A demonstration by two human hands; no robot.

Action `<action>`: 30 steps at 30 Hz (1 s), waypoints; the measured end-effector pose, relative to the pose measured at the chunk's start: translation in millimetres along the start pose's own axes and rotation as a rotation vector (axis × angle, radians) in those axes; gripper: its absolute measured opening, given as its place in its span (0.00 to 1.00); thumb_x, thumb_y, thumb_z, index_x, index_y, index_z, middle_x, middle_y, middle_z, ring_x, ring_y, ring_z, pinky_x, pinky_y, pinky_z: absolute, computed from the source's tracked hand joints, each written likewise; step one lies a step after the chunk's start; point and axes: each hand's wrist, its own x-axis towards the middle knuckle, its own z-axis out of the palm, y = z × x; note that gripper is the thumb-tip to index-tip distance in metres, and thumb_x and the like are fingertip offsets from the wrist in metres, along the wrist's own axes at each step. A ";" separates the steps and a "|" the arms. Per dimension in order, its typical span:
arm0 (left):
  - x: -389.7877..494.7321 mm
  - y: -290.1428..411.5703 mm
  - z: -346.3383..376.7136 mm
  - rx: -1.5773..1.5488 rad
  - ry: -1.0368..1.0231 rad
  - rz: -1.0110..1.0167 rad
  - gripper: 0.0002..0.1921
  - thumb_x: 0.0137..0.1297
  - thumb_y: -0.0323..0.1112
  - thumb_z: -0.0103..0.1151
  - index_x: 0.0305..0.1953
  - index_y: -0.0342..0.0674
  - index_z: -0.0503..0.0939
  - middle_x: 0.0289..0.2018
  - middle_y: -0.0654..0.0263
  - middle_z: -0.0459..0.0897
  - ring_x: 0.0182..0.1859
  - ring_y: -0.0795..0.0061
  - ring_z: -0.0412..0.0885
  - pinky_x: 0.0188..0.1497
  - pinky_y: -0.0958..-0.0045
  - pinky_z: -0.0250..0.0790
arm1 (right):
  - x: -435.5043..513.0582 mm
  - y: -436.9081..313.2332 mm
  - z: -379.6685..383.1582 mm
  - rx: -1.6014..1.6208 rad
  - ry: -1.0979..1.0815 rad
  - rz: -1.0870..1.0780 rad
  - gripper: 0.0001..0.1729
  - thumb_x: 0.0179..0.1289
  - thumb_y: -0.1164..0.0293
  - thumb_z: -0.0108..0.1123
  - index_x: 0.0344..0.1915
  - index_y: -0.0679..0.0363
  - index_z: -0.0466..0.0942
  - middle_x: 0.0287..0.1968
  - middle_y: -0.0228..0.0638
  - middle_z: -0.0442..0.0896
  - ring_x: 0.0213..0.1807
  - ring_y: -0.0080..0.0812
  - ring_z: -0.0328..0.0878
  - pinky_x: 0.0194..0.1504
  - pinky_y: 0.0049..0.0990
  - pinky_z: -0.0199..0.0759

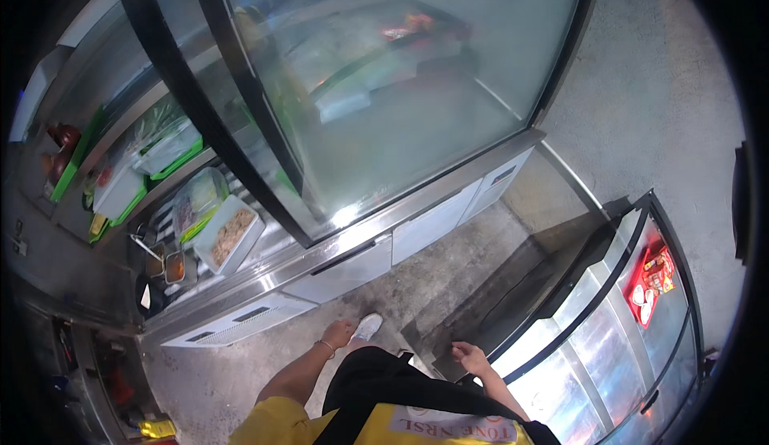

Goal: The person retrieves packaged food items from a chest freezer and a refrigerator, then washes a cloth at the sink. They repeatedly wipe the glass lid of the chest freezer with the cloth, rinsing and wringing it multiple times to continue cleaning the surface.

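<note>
My left hand point(339, 332) hangs over the concrete floor beside my white shoe point(368, 326), its fingers curled in and partly hidden. No thing shows in it. My right hand point(470, 358) is loosely bent near the edge of a glass-topped display case point(577, 373), with nothing between the fingers. Before me stands a steel prep counter point(354, 219) with glass panels. On it sit a white tub point(249, 244) of pale crumbly food, a clear plastic container point(201, 195) and small metal pans point(175, 266) with what looks like sauce.
Green-trimmed trays point(129, 189) line the shelves at left. A large sliding glass panel point(390, 114) rises above the counter. On the display case lies a red tray point(638, 295) with packets and white items. A yellow package point(157, 428) is at lower left.
</note>
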 end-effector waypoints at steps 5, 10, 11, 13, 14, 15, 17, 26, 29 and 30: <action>99.3 41.7 -31.3 0.128 -0.118 0.103 0.22 0.64 0.48 0.58 0.54 0.42 0.78 0.54 0.46 0.78 0.55 0.45 0.78 0.57 0.50 0.72 | -21.0 -5.0 4.6 0.000 0.164 0.019 0.20 0.72 0.60 0.60 0.54 0.63 0.81 0.33 0.34 0.85 0.35 0.24 0.82 0.41 0.26 0.77; 160.7 129.3 -68.6 0.401 -0.231 0.311 0.28 0.68 0.42 0.53 0.69 0.48 0.66 0.65 0.56 0.71 0.69 0.55 0.67 0.69 0.45 0.59 | -17.9 -36.5 42.8 -0.146 0.070 0.171 0.19 0.66 0.58 0.57 0.50 0.57 0.82 0.47 0.44 0.86 0.48 0.43 0.82 0.51 0.39 0.76; 168.6 142.1 -70.6 0.460 -0.226 0.418 0.28 0.69 0.41 0.51 0.70 0.48 0.65 0.67 0.57 0.69 0.71 0.55 0.64 0.71 0.44 0.55 | -11.9 -43.9 53.2 -0.178 0.020 0.175 0.18 0.63 0.59 0.55 0.48 0.54 0.82 0.50 0.46 0.84 0.51 0.50 0.81 0.53 0.45 0.76; 182.2 159.4 -67.2 0.656 -0.241 0.655 0.28 0.72 0.37 0.47 0.72 0.47 0.63 0.71 0.59 0.65 0.75 0.56 0.58 0.74 0.43 0.48 | 1.6 -57.6 72.3 -0.124 0.095 0.120 0.22 0.69 0.57 0.58 0.54 0.60 0.80 0.48 0.44 0.86 0.47 0.38 0.85 0.51 0.35 0.77; 190.7 163.7 -63.3 0.685 -0.249 0.790 0.28 0.72 0.37 0.45 0.72 0.45 0.62 0.72 0.57 0.63 0.76 0.55 0.56 0.75 0.43 0.45 | 3.5 -64.6 84.5 -0.110 0.122 0.111 0.24 0.71 0.56 0.59 0.57 0.63 0.80 0.47 0.43 0.87 0.45 0.32 0.87 0.50 0.30 0.78; 201.3 166.3 -58.0 0.783 -0.268 0.903 0.27 0.73 0.36 0.43 0.73 0.44 0.62 0.73 0.56 0.61 0.77 0.54 0.53 0.76 0.44 0.43 | 9.8 -71.0 95.1 -0.021 0.090 0.277 0.25 0.73 0.57 0.57 0.60 0.63 0.77 0.48 0.43 0.87 0.44 0.32 0.87 0.49 0.29 0.78; 225.2 166.8 -48.8 0.920 -0.263 0.922 0.26 0.75 0.36 0.40 0.72 0.43 0.63 0.75 0.53 0.58 0.78 0.51 0.50 0.77 0.44 0.39 | 2.6 -87.4 115.8 0.138 0.257 0.283 0.24 0.75 0.59 0.55 0.61 0.64 0.76 0.45 0.40 0.88 0.41 0.29 0.86 0.45 0.28 0.79; 184.2 179.4 -31.8 0.858 -0.332 0.610 0.23 0.71 0.42 0.46 0.62 0.40 0.75 0.70 0.47 0.65 0.76 0.45 0.54 0.74 0.41 0.48 | -39.0 -165.8 100.5 0.340 0.082 0.429 0.33 0.73 0.61 0.59 0.71 0.60 0.61 0.62 0.46 0.76 0.56 0.38 0.78 0.54 0.35 0.75; 128.7 161.7 -23.5 0.537 -0.340 0.783 0.20 0.64 0.45 0.57 0.54 0.44 0.82 0.58 0.50 0.78 0.71 0.47 0.63 0.68 0.41 0.59 | -23.8 -178.1 94.6 0.226 0.015 0.341 0.36 0.72 0.61 0.59 0.73 0.59 0.58 0.65 0.47 0.72 0.60 0.41 0.75 0.57 0.37 0.73; 112.4 148.9 -22.7 0.429 -0.368 0.769 0.18 0.63 0.45 0.58 0.51 0.45 0.82 0.53 0.50 0.80 0.68 0.47 0.68 0.67 0.43 0.61 | -19.3 -180.4 94.1 0.196 -0.004 0.312 0.37 0.72 0.61 0.60 0.74 0.59 0.57 0.66 0.48 0.71 0.61 0.42 0.74 0.58 0.38 0.72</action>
